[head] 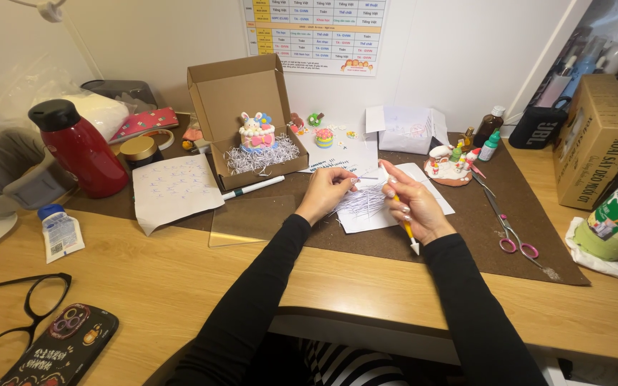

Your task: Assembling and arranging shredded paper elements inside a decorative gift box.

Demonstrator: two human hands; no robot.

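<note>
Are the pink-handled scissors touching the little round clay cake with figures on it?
Apart. The head view shows bare brown mat between the pink-handled scissors and the round clay cake.

Open box (248, 118) behind both hands, flask (80, 146) far left, scissors (513, 232) right, on mat (466, 243)

A pale wooden desk (180, 271) fills the lower frame, its front edge running toward the lower right. A dark brown mat (481, 236) covers its middle and right. Behind it, a plain white wall (144, 36) spans the top, with a printed timetable sheet (316, 32) pinned at upper centre. Light is soft and even.
</note>
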